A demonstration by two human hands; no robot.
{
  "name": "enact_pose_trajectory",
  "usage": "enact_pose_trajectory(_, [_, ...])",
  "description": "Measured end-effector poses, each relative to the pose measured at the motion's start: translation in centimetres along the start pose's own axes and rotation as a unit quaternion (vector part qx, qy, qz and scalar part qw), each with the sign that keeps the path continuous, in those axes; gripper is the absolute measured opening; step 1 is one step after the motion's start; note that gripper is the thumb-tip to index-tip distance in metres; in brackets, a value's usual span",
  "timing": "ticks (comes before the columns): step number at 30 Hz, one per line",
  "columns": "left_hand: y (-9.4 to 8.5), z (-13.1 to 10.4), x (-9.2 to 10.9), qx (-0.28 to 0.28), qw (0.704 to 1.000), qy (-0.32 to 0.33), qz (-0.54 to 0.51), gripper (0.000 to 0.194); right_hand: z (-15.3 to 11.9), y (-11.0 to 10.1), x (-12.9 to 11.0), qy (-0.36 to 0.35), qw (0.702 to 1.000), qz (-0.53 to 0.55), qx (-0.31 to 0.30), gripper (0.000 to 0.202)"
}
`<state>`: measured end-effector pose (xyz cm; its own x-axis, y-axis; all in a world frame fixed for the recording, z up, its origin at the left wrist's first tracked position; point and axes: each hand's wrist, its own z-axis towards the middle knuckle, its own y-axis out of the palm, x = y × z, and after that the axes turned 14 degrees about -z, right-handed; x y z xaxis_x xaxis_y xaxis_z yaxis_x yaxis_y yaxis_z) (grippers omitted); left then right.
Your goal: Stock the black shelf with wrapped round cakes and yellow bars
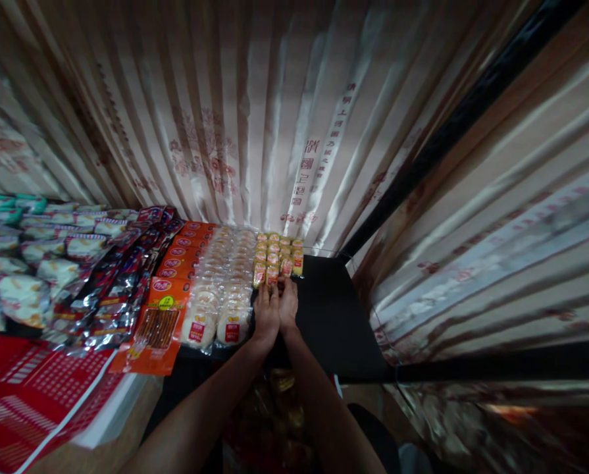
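Small yellow-wrapped snack packets (273, 253) with red labels lie in tight rows at the right end of a display of snacks. My left hand (266, 315) is at the near edge of these rows, its fingers closed on a packet in the front row. Close beside it, my right hand (288, 304) also has its fingers drawn in on a front packet. Both sets of fingertips partly cover the packets they touch. Left of my hands lie two columns of clear-wrapped round rice crackers (232, 329) with red labels.
A black table (333, 316) carries the snacks. Further left are orange snack bags (156, 329), dark shiny packets (116, 289) and white packets (22, 299). A patterned curtain (255, 118) hangs behind, with a black pole (452, 125) slanting at right. A red printed box (42, 395) sits lower left.
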<state>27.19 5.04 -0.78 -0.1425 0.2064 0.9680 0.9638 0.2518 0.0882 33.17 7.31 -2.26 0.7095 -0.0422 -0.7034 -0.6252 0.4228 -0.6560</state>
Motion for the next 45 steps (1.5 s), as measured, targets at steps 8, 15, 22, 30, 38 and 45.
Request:
enact_pose_trajectory(8, [-0.1, -0.4, 0.3, -0.008, 0.999, 0.023, 0.034, 0.044, 0.6, 0.6, 0.1, -0.010, 0.998, -0.063, 0.005, 0.025])
enact_pose_trajectory(15, [-0.5, -0.7, 0.5, 0.002, 0.999, 0.022, 0.042, 0.046, 0.5, 0.9, 0.4, -0.008, 0.999, -0.029, 0.017, 0.024])
enact_pose_trajectory(22, [0.0, -0.2, 0.2, 0.000, 1.000, 0.017, -0.003, 0.045, 0.6, 0.9, 0.7, 0.008, 1.000, 0.007, 0.000, 0.026])
enact_pose_trajectory(30, [-0.2, 0.1, 0.3, 0.000, 0.999, 0.038, 0.035, 0.042, 0.8, 1.3, 0.3, 0.013, 0.999, -0.039, 0.003, 0.018])
enact_pose_trajectory(38, [0.2, 0.8, -0.9, -0.006, 0.999, 0.051, 0.009, 0.041, 0.9, 1.7, 0.7, 0.007, 0.999, -0.032, 0.011, 0.015])
enact_pose_trajectory(45, [0.1, 0.6, -1.2, -0.022, 0.999, 0.044, -0.021, 0.037, 0.2, 0.8, 0.7, -0.005, 1.000, -0.010, 0.012, 0.015])
